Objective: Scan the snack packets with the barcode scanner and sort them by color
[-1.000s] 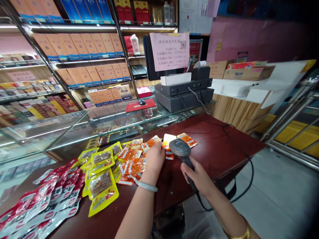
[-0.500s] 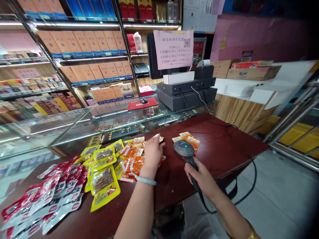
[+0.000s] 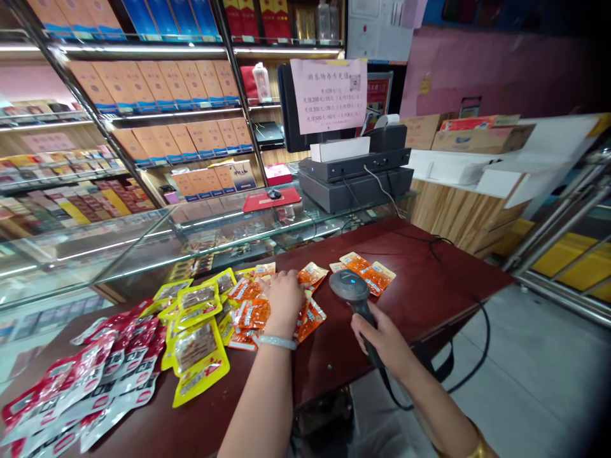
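My right hand (image 3: 384,337) grips a dark grey barcode scanner (image 3: 351,287) by its handle, a small blue light showing on top. My left hand (image 3: 285,298), with a pale bangle at the wrist, reaches over a pile of orange snack packets (image 3: 251,313). Its fingers are somewhat spread and touch the packets, their tips partly hidden. More orange packets (image 3: 312,275) lie just right of this hand. Beyond the scanner is another small group of orange packets (image 3: 375,272). Left of the pile are yellow snack packets (image 3: 198,346), then red and silver packets (image 3: 117,375).
The dark red table (image 3: 429,286) meets a glass display counter (image 3: 210,226). On the counter stand a cash register (image 3: 356,184), a monitor with a pink paper sign (image 3: 329,95) and a mouse on a red pad (image 3: 252,202). The scanner's cable (image 3: 484,350) hangs off the right side.
My left hand has moved slightly left and back over the orange pile. Orange packets at its right now show more fully. The scanner has shifted slightly left, still in my right hand.
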The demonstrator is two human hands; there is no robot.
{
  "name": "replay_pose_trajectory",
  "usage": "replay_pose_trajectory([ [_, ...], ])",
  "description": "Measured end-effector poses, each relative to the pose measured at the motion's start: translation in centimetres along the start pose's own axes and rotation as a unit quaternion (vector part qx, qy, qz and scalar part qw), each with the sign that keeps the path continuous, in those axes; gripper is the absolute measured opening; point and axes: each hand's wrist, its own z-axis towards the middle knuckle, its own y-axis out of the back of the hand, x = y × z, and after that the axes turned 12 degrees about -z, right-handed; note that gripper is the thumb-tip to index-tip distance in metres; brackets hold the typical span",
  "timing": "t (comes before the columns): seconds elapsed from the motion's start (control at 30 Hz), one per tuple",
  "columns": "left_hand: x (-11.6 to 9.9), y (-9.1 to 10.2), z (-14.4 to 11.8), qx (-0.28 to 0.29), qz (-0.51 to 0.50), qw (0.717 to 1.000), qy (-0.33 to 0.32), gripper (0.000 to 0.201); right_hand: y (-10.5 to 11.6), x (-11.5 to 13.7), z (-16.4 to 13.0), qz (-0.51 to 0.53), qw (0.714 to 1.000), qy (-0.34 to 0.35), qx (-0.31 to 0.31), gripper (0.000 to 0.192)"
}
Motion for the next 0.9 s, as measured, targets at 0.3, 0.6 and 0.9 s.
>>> replay_pose_trajectory([
  [0.3, 0.3, -0.4, 0.4, -0.001, -0.022, 1.000, 0.011, 0.047, -0.2, 0.7, -0.1, -0.011, 1.000, 0.010, 0.002, 0.038],
  [0.6, -0.9, 0.4, 0.0, -0.057, -0.082, 0.992, -0.079, 0.030, -0.5, 2.2, 0.5, -0.025, 0.999, 0.030, 0.015, 0.038],
  [0.9, -0.7, 0.1, -0.1, -0.082, -0.114, 0.987, -0.073, 0.032, -0.5, 1.5, 1.0, 0.016, 0.999, 0.035, 0.006, 0.035],
])
